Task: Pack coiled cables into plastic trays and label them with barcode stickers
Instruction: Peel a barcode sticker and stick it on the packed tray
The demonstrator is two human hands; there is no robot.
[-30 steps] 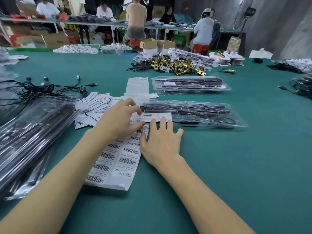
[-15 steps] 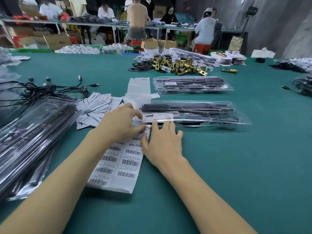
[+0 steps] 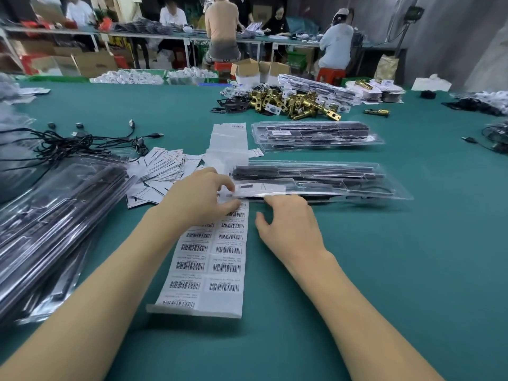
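- The left hand (image 3: 199, 198) pinches the near end of a clear plastic tray (image 3: 316, 182) of black cables, at its white insert card
- The right hand (image 3: 288, 224), fingers curled, grips that tray's front edge
- The barcode sticker sheet (image 3: 211, 251) lies under the left hand, many labels unpeeled
- Beyond the hands, another packed tray (image 3: 316, 134) already carries a label
- Left of the left hand: loose cables (image 3: 82, 141) and a stack of trays (image 3: 55, 221), so I judge much packing remains

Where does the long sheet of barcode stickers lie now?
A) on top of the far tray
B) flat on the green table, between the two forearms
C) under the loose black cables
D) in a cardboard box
B: the sheet of barcode stickers lies flat on the green table, between the forearms, its far end under the left hand.
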